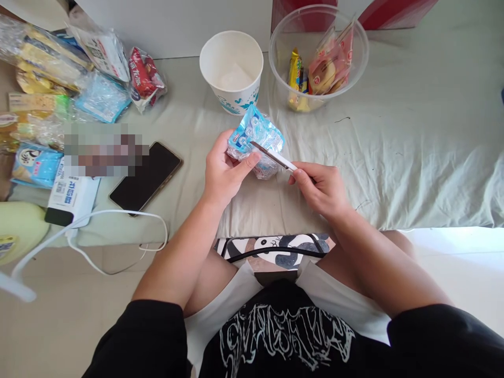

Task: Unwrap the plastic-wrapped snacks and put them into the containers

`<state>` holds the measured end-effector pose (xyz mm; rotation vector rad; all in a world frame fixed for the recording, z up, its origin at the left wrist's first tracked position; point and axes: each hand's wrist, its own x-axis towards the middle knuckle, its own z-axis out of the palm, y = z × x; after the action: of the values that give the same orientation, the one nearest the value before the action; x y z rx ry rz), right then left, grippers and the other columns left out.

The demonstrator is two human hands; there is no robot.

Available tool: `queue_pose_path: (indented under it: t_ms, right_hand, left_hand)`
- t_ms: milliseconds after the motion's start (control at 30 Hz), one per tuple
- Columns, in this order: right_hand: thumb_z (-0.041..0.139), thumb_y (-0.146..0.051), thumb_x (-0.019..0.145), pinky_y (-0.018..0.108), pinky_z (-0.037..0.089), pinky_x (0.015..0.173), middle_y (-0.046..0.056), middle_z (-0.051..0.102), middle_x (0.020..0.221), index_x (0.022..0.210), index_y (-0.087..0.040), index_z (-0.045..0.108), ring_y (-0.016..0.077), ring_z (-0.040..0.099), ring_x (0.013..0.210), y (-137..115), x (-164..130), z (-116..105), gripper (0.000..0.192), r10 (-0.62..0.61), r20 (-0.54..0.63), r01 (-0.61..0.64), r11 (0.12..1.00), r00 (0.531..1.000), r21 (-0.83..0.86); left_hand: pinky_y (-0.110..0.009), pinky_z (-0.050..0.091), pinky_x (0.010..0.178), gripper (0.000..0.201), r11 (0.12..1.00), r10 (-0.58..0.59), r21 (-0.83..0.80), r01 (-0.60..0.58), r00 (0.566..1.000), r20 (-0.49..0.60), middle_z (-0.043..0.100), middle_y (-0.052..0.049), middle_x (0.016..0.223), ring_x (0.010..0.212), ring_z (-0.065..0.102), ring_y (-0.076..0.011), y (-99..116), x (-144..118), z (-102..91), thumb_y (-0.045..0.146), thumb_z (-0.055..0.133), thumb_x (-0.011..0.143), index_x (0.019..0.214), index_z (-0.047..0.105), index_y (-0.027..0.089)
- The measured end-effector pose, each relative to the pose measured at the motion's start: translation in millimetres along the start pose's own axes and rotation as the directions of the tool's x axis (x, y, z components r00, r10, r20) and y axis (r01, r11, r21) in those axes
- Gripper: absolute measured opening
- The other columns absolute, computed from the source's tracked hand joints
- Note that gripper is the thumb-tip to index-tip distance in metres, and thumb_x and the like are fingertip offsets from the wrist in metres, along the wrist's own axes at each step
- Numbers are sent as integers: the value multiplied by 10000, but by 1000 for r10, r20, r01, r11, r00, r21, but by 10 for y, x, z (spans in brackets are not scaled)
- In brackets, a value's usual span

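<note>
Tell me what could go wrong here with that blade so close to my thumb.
The blade in the right hand lies across the blue packet, beside the left hand thumb; a slip might nick it. The crinkly packet may shift. Contents could spill onto the sheet, missing the paper cup.

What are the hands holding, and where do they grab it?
The left hand grips a blue snack packet by its lower left side. The right hand pinches a small blade tool by its white handle end.

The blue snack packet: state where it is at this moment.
In the head view, the blue snack packet is centre frame, gripped by the left hand, just in front of the white paper cup, with the right hand's blade touching it.
</note>
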<state>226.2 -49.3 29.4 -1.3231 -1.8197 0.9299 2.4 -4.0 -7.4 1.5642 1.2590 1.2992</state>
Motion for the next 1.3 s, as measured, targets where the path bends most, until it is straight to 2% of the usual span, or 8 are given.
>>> queue_pose_path:
  t_ms: [200, 500, 667, 900, 1000, 1067, 1200, 1300]
  right_hand:
    - [502, -326, 1040, 275, 392, 607, 1, 589, 637, 1030, -183, 805, 131, 523, 582, 77, 8, -12, 335, -135, 7, 134, 983, 991, -124]
    - [510, -309, 1014, 283, 388, 575, -5, 552, 596, 1009, -209, 814, 137, 507, 554, 91, -14, -64, 320, -133, -13, 126, 964, 991, -234]
    - [541, -340, 976, 302, 437, 607, 26, 648, 678, 927, -210, 793, 157, 561, 594, 197, -31, -273, 288, -50, -215, -19, 952, 975, -305]
    - [583, -331, 921, 436, 540, 844, 132, 722, 1042, 1089, -205, 774, 274, 677, 926, 529, 64, -377, 283, -17, -350, -199, 797, 937, -570]
    - [568, -330, 939, 543, 513, 960, 161, 711, 1140, 1167, -205, 748, 343, 648, 1087, 545, 76, -345, 317, -28, -395, -235, 764, 918, -601]
    - [527, -324, 967, 570, 505, 996, 174, 698, 1195, 1229, -211, 713, 356, 634, 1146, 490, 61, -323, 341, -80, -375, -151, 823, 923, -548]
    - [510, -400, 981, 545, 530, 1054, 166, 688, 1307, 1344, -229, 633, 342, 646, 1232, 328, 11, -216, 419, -239, -141, 182, 926, 961, -330]
    - [571, -454, 941, 524, 541, 1066, 151, 706, 1315, 1382, -230, 602, 331, 660, 1236, 245, -7, -100, 495, -268, -23, 251, 927, 963, -278]
  left_hand:
    - [-471, 624, 957, 719, 999, -39, 8, 39, 999, -16, 715, -54, 1070, 1087, 749, -285, -16, -2, -5, 850, 700, 766, 1201, 612, 285]
    - [-462, 620, 940, 627, 981, -101, -174, 91, 994, -51, 711, -52, 1208, 1235, 693, -294, -66, 103, -287, 707, 785, 802, 1287, 580, 367]
    - [-420, 630, 931, 421, 934, -211, -303, 192, 977, -32, 727, -5, 1254, 1244, 692, -253, -36, 148, -483, 622, 724, 895, 1227, 570, 414]
    - [-400, 606, 929, 853, 912, -202, -342, 227, 974, 106, 696, -31, 1206, 1149, 715, -264, 48, -91, -124, 617, 918, 693, 1380, 469, 384]
    - [-389, 613, 902, 770, 951, -151, -224, 213, 953, 264, 701, -49, 1166, 1070, 726, -250, 140, -157, -47, 643, 879, 729, 1352, 538, 344]
    - [-381, 619, 906, 619, 978, -135, -118, 172, 953, 273, 702, -73, 1234, 1124, 713, -258, 182, -146, -77, 626, 819, 800, 1291, 594, 323]
    - [-338, 622, 916, 527, 990, -143, 35, 138, 969, 202, 609, -94, 1489, 1330, 642, -279, 185, -93, -163, 442, 797, 829, 1302, 597, 323]
    - [-280, 621, 777, 523, 987, -155, 74, 141, 960, 232, 623, -96, 1459, 1245, 682, -253, 202, -90, -179, 338, 753, 815, 1314, 601, 305]
